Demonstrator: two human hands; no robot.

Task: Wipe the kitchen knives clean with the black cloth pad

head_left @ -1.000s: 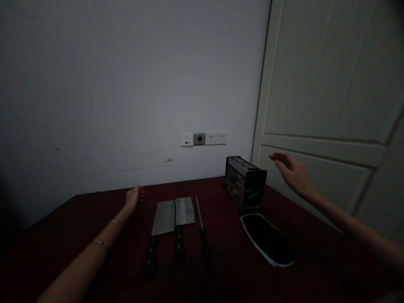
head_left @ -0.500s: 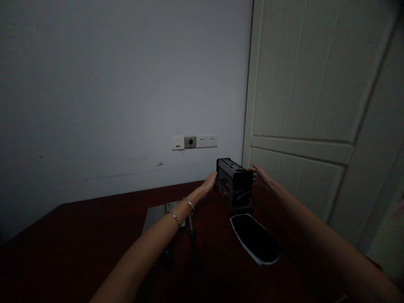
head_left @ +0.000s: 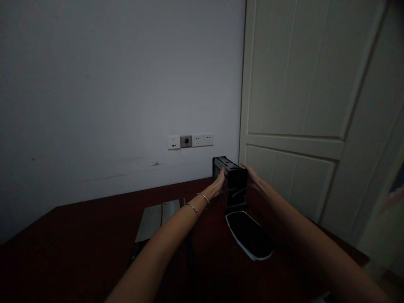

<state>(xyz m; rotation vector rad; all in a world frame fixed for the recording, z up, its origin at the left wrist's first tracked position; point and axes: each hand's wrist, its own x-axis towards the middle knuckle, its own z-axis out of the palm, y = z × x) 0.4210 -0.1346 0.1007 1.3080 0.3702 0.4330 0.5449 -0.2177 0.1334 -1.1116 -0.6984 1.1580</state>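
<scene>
- Head view: dark red table (head_left: 94,235).
- Black box (head_left: 236,187), standing toward table's back.
- Pale-edged black pad (head_left: 249,235), flat, just in front of box.
- Left hand (head_left: 218,182) on box's left side, right hand (head_left: 251,176) at its right; fingers mostly hidden, can't tell spread or together.

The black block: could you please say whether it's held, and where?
The black block is held by its opposite long sides, between left hand and right hand.

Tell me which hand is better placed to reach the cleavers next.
Probably the left hand: it is on the left side of the black box, nearer the cleavers. The right hand is on the opposite side, farther away.
</scene>
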